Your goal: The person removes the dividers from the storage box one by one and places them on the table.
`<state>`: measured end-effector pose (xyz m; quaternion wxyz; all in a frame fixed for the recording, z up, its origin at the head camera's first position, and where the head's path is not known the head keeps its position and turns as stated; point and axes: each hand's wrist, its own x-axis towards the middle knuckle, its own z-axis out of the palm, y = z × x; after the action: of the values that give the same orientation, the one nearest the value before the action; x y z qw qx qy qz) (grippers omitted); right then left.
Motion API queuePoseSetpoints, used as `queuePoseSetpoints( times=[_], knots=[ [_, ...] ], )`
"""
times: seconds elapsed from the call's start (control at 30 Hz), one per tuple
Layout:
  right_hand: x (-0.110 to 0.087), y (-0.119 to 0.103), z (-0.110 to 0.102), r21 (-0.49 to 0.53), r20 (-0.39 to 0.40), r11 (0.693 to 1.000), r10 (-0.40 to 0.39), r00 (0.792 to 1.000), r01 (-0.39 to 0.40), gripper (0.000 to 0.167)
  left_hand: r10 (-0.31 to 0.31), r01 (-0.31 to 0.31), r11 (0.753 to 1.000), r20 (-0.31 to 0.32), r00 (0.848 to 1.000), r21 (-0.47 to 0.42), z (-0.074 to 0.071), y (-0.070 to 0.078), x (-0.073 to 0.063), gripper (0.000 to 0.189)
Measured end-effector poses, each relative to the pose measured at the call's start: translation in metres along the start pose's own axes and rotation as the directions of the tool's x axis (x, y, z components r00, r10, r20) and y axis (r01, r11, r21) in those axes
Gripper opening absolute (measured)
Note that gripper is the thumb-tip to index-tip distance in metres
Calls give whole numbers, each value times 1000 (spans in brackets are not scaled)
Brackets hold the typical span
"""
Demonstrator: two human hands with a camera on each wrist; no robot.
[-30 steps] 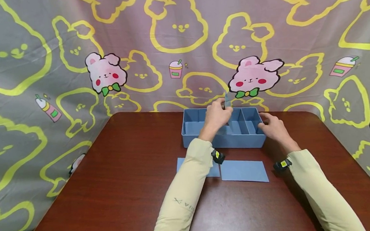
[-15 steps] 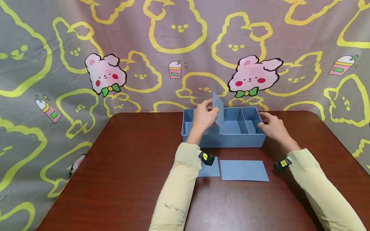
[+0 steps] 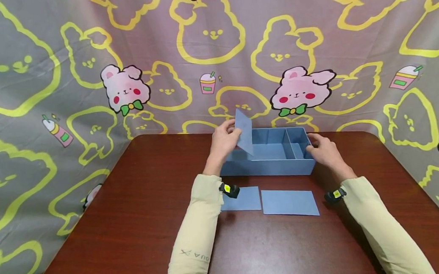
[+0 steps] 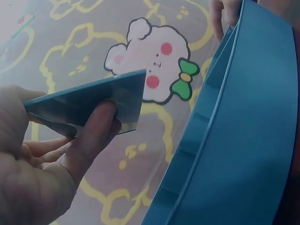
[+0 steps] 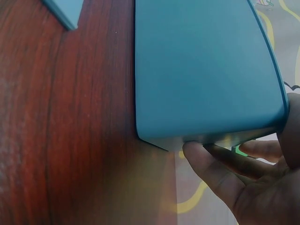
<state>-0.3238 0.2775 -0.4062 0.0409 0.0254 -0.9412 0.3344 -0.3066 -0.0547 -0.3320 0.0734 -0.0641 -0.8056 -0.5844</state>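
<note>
Clock goes on the box, 12 being away from the person. Closest in are the cream sleeves [image 3: 193, 223], then two blue sheets [image 3: 290, 203] lying flat side by side on the table [image 3: 106, 213], one at 5 o'clock, one at 7, the latter partly behind the left wrist.

Left hand [image 3: 223, 141] is around 10 o'clock, thumb and fingers pinching a blue panel [image 3: 244, 132], gap just the panel's thickness. It's held upright and, per the left wrist cam, apart from the box.

Right hand [image 3: 321, 149] is at 3, fingers bent and gripping the end of the box [image 3: 271, 167], one fingertip pressed on the outer end wall. Box is open-topped, with a divider [image 3: 290, 144] near the 3 o'clock end.

Furthest back, a bunny-print curtain [image 3: 212, 40].
</note>
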Motion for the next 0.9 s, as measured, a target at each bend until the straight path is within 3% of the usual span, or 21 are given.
queuePoseSetpoints(
  times=[0.2, 0.5, 0.73, 0.9],
  knots=[
    [0, 0, 0, -8, -7, 1000, -12, 1000, 12, 56, -29, 28, 999, -23, 999, -26, -15, -11, -1, 47],
    [0, 1, 2, 5, -4, 1000, -9, 1000, 9, 56, -68, 67, 987, -5, 998, -145, -35, -17, -5, 48],
    [0, 0, 1, 18, 8, 1000, 12, 1000, -12, 57, -51, 49, 998, -40, 998, -51, -49, -21, -9, 47],
    [1, 0, 0, 22, 13, 1000, 13, 1000, -13, 58, -49, 47, 998, -61, 997, -36, -59, -24, -14, 46]
  ],
)
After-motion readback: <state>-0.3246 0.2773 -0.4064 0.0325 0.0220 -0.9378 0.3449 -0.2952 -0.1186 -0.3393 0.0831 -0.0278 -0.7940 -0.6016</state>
